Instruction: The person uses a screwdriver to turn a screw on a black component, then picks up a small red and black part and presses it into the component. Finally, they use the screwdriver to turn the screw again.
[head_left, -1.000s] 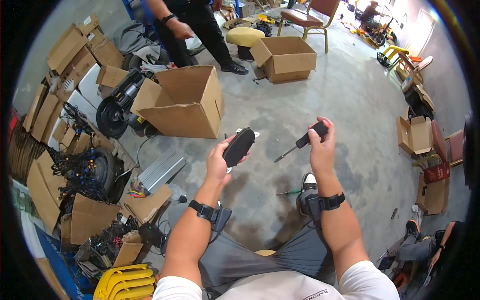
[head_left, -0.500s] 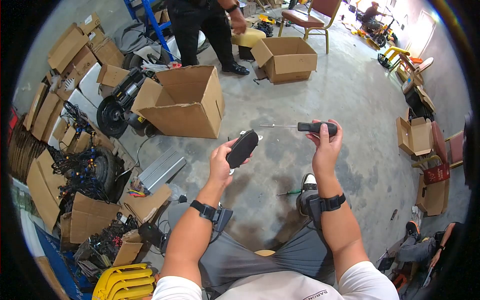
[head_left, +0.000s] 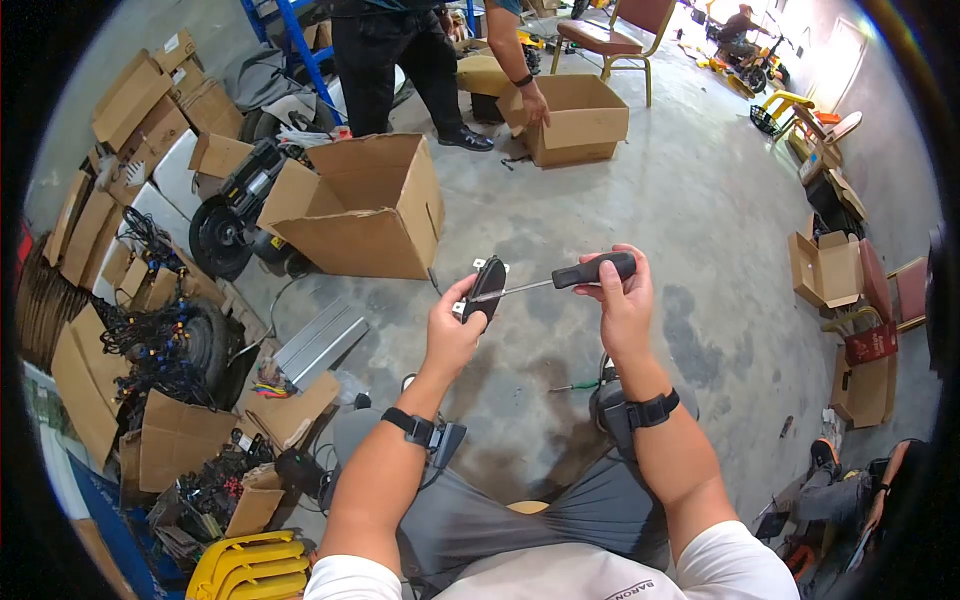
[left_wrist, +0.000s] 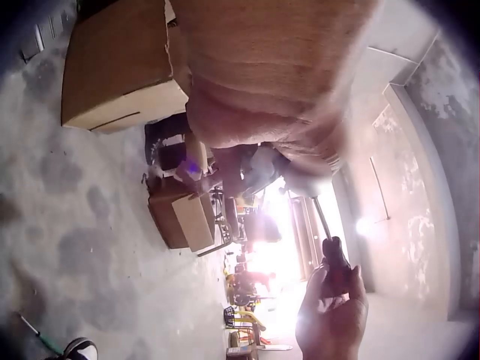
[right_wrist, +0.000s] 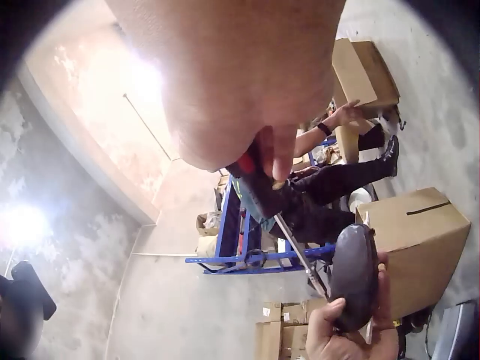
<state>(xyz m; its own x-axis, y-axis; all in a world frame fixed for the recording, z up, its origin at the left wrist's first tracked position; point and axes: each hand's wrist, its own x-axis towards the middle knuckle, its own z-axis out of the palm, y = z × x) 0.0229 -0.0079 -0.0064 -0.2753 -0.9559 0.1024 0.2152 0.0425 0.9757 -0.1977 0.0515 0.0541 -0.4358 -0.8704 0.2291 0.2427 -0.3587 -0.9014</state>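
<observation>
My left hand [head_left: 450, 335] grips a black oval part [head_left: 492, 277] with small pale tabs along its edge. In the right wrist view the smooth rounded face of this oval part [right_wrist: 355, 262] shows, the thumb lying on it. My right hand [head_left: 628, 315] holds a screwdriver [head_left: 595, 270] by its black handle, and red shows on the handle in the right wrist view. Its metal shaft points left, the tip right at the part's edge beside my left fingers. In the left wrist view, the back of my wrist hides the oval part.
A large open carton [head_left: 355, 225] stands ahead on the left. Farther back, another person's hand [head_left: 537, 103] is at a smaller carton [head_left: 585, 130]. A green-handled tool [head_left: 577, 386] lies on the floor by my shoe. Cables, cardboard and a silver metal case [head_left: 322, 343] fill the left side.
My right hand has swung the screwdriver round to point left and brought its tip to the oval part. My left hand has turned the part. The other person has reached down to the back carton.
</observation>
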